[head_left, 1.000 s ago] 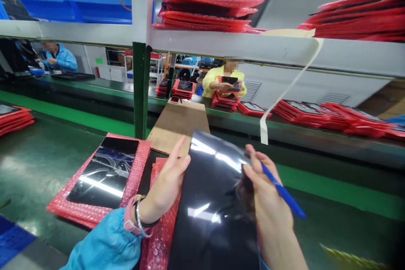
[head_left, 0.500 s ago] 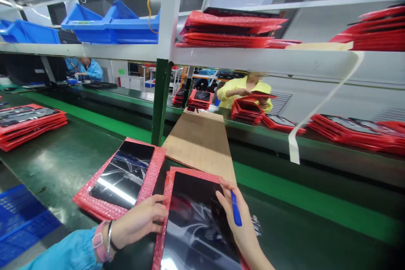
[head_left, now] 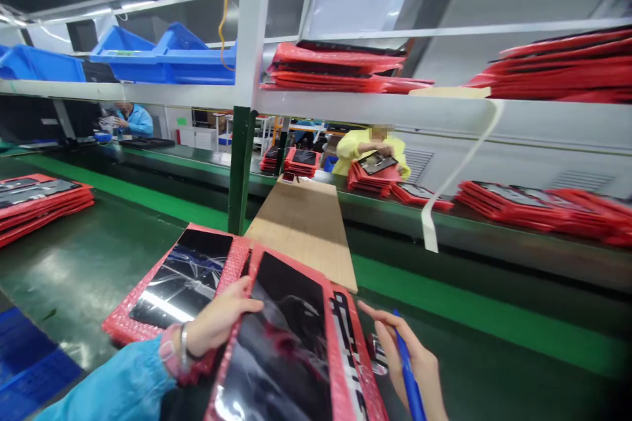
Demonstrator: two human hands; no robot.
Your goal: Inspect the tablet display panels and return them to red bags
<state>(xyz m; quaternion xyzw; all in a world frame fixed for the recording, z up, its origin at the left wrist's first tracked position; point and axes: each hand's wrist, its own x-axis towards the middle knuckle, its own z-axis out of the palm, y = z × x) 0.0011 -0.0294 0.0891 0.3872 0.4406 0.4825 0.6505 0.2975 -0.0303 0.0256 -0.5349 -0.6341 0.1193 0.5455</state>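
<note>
My left hand [head_left: 223, 317] grips the left edge of a red bubble-wrap pouch with a glossy black screen panel [head_left: 281, 335] on top. This pouch is tilted, its right side off the one beneath. Under it shows another red pouch with a grey and black panel [head_left: 348, 335]. My right hand [head_left: 412, 362] is off to the right of the pouches, its forefinger stretched out. A blue pen-like stick [head_left: 407, 368] is held in that hand. Close by lie small shiny metal things [head_left: 378, 354], partly hidden. To the left rests another glossy panel [head_left: 185, 276] on red bubble wrap.
A wooden board [head_left: 301, 223] spans the green-striped line. Beyond it, a person in yellow [head_left: 372, 148] handles red pouches. More red pouches [head_left: 39, 204] are stacked at left. Overhead runs a white shelf [head_left: 345, 100] with blue bins [head_left: 162, 59]. A green post [head_left: 240, 171] stands ahead.
The left hand has taken hold of the top pouch and tilted it, uncovering the panel below. My right hand has come off the pouch and moved right with the blue stick.
</note>
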